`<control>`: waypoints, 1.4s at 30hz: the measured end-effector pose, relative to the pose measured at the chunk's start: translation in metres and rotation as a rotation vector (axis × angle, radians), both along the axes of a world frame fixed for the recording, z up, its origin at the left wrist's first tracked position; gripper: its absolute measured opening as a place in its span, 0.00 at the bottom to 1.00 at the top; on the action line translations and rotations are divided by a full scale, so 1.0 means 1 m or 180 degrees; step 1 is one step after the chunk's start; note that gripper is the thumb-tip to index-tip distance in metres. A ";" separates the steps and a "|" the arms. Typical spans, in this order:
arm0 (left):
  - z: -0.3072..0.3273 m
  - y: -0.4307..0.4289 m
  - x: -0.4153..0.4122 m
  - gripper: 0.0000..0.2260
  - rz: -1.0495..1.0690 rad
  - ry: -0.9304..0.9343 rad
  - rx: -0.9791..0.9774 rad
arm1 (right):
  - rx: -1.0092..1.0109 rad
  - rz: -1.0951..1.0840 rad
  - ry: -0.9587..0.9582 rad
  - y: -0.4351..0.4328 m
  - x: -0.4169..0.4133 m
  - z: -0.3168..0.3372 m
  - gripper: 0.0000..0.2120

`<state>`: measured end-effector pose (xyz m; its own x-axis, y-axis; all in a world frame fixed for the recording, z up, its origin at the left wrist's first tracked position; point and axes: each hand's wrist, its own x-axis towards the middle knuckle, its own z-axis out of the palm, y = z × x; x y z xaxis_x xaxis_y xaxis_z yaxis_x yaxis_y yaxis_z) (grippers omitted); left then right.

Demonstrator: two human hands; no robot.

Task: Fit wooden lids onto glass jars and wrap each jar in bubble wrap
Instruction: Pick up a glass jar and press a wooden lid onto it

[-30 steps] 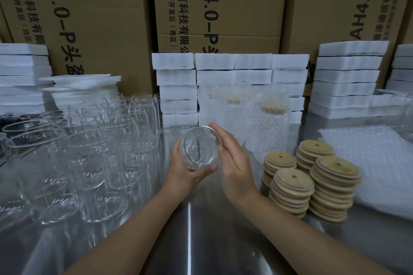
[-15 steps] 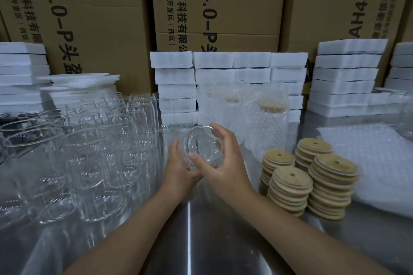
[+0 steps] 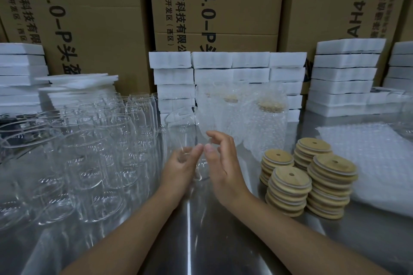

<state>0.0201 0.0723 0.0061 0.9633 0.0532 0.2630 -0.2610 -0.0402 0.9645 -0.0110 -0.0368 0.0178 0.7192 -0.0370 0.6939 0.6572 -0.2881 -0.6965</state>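
**Q:** What does the centre of the frame show?

**A:** My left hand [image 3: 178, 168] grips one jar [image 3: 190, 138] low on its wall, with the fingers curled about the glass. The jar is motion-blurred. It stands roughly upright, but I cannot tell whether it is on the worktop [image 3: 190, 241] or just above it.

**Q:** And the other hand?

**A:** My right hand [image 3: 223, 167] is just beside the jar on its right side. Its fingers are loosely bent and released. Whether the thumb touches the glass is unclear.

**Q:** What has just changed?

**A:** A second ago both hands held the jar tipped, with one round end towards the camera. Half a second ago the right fingers were wrapped over it. It has since been swung upright and brought lower, and the right hand has let go.

**Q:** What does that mean for the task?

**A:** In my judgement, the turning over in the hands is finished and the jar, which has no lid yet, is ready for one. The freed right hand is the one nearer the lids [image 3: 288, 176], stacked at right centre. The wrap [image 3: 368, 158] lies flat beyond them at the right edge.

**Q:** How far along is the whole job?

**A:** Probably early. A few wrapped jars [image 3: 263, 118] stand behind my hands, while many bare jars [image 3: 89, 140] crowd the left of the frame.
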 end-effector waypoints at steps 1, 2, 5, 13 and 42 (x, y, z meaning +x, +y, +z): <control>0.000 0.000 -0.001 0.42 -0.0112 0.0067 -0.0058 | -0.0018 -0.0045 -0.0048 0.000 0.000 0.001 0.16; 0.001 -0.001 -0.002 0.41 -0.0219 0.0109 -0.0120 | -0.0010 -0.0073 -0.0094 -0.001 0.000 0.001 0.16; 0.003 -0.003 -0.004 0.40 -0.0511 0.0221 -0.0407 | -0.0073 -0.0142 -0.0247 -0.001 0.000 0.002 0.20; 0.007 -0.002 -0.002 0.42 -0.1080 0.1207 -0.1459 | -0.0401 0.0010 -0.0299 -0.002 -0.004 0.002 0.19; 0.011 0.001 -0.007 0.39 -0.2428 0.1558 -0.1755 | -0.0120 -0.0266 -0.0586 -0.006 -0.002 0.006 0.29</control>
<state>0.0128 0.0738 0.0167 0.7864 -0.6165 -0.0389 0.3891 0.4454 0.8063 -0.0130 -0.0424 0.0235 0.5755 -0.0627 0.8154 0.7452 -0.3704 -0.5545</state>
